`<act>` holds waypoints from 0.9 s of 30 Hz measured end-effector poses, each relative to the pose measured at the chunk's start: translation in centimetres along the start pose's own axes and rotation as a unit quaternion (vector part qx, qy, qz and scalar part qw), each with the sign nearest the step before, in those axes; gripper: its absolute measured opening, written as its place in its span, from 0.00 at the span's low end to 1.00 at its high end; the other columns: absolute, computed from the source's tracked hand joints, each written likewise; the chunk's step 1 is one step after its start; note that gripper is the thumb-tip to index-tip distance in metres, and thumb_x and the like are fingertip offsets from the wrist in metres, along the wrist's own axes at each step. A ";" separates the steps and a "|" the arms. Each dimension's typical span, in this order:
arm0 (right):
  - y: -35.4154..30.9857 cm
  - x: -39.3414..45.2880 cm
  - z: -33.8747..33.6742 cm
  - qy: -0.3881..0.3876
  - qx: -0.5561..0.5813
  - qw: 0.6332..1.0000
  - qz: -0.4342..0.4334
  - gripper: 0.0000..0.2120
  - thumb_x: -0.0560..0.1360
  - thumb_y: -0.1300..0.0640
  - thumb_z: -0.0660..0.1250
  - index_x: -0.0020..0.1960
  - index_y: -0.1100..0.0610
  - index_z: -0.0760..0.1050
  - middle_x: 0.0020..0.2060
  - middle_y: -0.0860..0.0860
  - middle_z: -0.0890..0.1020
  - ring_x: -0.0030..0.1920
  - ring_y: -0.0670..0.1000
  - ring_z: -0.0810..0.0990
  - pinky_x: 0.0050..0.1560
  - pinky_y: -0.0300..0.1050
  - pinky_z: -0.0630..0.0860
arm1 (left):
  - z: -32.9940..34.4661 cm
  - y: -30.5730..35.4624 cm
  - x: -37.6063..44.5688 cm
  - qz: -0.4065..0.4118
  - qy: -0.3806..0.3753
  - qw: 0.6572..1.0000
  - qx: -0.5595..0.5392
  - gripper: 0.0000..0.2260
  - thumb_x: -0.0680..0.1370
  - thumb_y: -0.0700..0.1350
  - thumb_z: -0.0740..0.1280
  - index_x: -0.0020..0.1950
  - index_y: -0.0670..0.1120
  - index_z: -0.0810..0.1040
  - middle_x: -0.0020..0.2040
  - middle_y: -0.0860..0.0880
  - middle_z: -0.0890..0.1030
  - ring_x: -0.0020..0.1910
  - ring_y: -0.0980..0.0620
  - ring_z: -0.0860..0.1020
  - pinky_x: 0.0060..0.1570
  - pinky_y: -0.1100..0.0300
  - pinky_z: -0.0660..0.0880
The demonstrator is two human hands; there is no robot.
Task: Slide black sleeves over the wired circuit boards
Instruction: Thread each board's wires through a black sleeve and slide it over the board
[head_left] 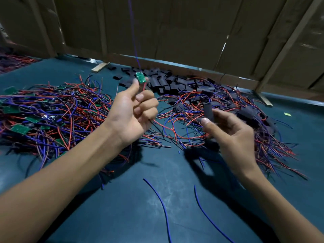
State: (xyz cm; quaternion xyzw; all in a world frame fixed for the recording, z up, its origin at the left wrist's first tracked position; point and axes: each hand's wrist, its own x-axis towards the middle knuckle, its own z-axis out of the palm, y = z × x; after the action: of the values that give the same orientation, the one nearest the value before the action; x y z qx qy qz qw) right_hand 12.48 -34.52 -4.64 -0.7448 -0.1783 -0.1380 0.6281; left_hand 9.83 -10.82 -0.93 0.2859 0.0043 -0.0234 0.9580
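Dark teal table top (133, 207) fills most of view, w/ brown cardboard wall panels (175, 28) standing along its far edge. On the left lies a big tangled heap of red/blue/black wires w/ small green circuit boards (49, 113) mixed in. On the right, a second heap of wired pcs already in black sleeves (245, 116). Btwn them, at the far edge by the cardboard, a pile of loose short black tube sleeves (164, 81). Two loose blue wires (163, 207) lie on bare table near the person.

Left hand (135, 113) raised above table, fingers curled, thumb & forefinger pinching one small green circuit board (140, 77) held upright; a red wire runs down from it into the fist, a blue wire goes up out of view. Right hand (231, 134), apart from the left, pinches one black tube sleeve (208, 111) btwn thumb & fingers, roughly upright; it's blurred. Sleeve & board well apart, sleeve not yet on.
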 end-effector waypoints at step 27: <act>-0.6 -1.8 1.6 -0.216 -0.138 0.954 -0.156 0.19 0.73 0.55 0.76 0.62 0.57 0.82 0.51 0.49 0.84 0.51 0.49 0.82 0.51 0.50 0.78 | -0.2 -0.1 -0.1 0.020 0.057 0.997 -0.041 0.27 0.85 0.58 0.56 0.30 0.46 0.69 0.31 0.54 0.56 0.21 0.58 0.56 0.22 0.64 0.49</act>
State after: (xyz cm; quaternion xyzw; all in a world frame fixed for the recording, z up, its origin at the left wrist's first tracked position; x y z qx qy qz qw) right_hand 10.56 -33.07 -5.20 -0.7989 -0.4032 -0.0934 0.4364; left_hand 9.77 -10.81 -1.19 0.2477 0.0539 0.0126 0.9673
